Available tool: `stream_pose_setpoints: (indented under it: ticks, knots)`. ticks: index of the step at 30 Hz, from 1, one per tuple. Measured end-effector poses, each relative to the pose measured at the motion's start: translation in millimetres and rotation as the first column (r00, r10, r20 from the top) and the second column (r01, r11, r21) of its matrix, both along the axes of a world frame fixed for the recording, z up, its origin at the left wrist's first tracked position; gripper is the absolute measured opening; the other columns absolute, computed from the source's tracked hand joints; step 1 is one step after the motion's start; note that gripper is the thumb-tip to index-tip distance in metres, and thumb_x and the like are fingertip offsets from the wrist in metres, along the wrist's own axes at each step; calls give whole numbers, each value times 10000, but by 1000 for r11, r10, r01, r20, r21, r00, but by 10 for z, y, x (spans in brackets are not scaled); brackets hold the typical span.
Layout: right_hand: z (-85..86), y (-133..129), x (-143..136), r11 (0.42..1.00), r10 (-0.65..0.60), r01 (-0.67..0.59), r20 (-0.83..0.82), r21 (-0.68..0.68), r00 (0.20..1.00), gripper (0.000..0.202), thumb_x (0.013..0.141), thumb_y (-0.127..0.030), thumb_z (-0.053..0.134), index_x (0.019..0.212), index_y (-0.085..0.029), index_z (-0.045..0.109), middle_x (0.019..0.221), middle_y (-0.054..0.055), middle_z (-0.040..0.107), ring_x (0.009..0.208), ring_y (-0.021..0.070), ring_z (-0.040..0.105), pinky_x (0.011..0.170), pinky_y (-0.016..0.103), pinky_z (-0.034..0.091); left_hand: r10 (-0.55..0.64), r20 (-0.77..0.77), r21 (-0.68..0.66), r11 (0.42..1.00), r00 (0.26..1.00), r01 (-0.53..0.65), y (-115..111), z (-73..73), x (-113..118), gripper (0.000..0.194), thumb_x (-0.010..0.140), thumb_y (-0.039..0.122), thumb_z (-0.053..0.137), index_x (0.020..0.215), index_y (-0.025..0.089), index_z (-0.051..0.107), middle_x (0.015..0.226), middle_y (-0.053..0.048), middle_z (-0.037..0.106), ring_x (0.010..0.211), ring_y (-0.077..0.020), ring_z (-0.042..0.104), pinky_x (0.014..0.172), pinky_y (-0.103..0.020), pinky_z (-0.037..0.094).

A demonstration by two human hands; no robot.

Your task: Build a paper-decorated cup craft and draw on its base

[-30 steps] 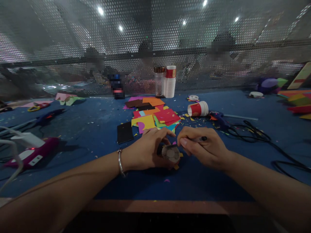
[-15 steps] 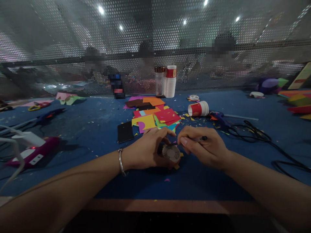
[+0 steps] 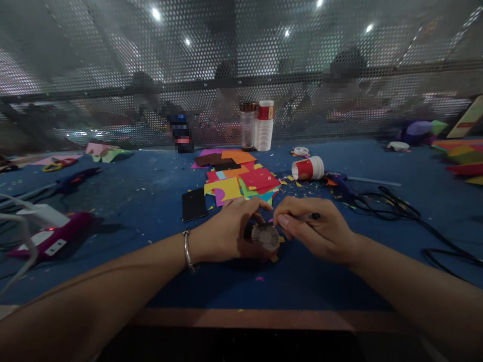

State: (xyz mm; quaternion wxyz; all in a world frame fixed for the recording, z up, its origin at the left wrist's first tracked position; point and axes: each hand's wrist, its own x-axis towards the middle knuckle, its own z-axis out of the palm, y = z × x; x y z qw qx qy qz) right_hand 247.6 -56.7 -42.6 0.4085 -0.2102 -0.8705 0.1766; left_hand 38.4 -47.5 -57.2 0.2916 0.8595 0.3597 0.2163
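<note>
Near the front middle of the table, my left hand [image 3: 234, 229] is closed around a round, greyish-brown piece [image 3: 265, 237]. Its flat face is turned up and carries lines running out from a plain centre; whatever lies below the face is hidden by my fingers. A pen [image 3: 315, 216] is pinched in my right hand [image 3: 320, 226], its dark end sticking out to the right. The pen's other end points left, close to the far rim of the round piece; I cannot tell whether it touches.
Coloured paper sheets [image 3: 226, 188] lie piled beyond my hands, with a black sheet [image 3: 194, 204] at left. A paper cup [image 3: 308, 168] lies sideways by a glue gun [image 3: 341, 185] and its cable. Stacked cups [image 3: 264, 133] and a clear bottle [image 3: 247, 131] stand behind. A purple power strip [image 3: 71, 236] sits left.
My right hand and the pen have shifted very slightly left. My left hand keeps its hold on the round piece in nearly the same place.
</note>
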Motion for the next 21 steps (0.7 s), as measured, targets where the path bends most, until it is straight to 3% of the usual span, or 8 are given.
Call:
stream_pose_setpoints:
  ticks: [8, 14, 17, 21]
  knots:
    - [23, 7, 48, 992, -43, 33, 81, 123, 996, 200, 898, -109, 476, 725, -185, 543, 570, -38, 503, 493, 78, 442, 499, 210, 359, 9, -46, 5, 1000, 999, -9, -6, 10, 8, 679, 659, 440, 840, 1237, 219, 562, 1110, -74, 656, 1027, -280, 592, 888, -429, 450]
    - [92, -20, 50, 990, -75, 52, 177, 132, 981, 234, 878, -111, 478, 665, -205, 454, 553, -59, 441, 485, 71, 370, 489, 213, 307, 13, -56, 42, 999, 998, -11, -15, 9, 12, 682, 668, 446, 833, 1238, 205, 546, 1100, -73, 666, 1017, -279, 607, 892, -425, 442]
    - [154, -36, 46, 995, -96, 88, 237, 44, 967, 248, 869, -125, 478, 645, -210, 415, 540, -70, 387, 477, 73, 328, 472, 219, 277, -7, -45, 75, 997, 999, 10, -16, -13, 6, 652, 670, 452, 834, 1206, 209, 553, 1090, -70, 665, 1032, -279, 597, 914, -429, 425]
    - [269, -31, 14, 980, -62, 109, 261, -169, 963, 254, 877, -165, 444, 631, -215, 406, 551, -64, 352, 494, 86, 316, 471, 231, 278, -19, -25, 121, 992, 1000, 22, -23, -50, -7, 608, 670, 408, 853, 1160, 217, 548, 1052, -54, 660, 1029, -269, 584, 943, -432, 408]
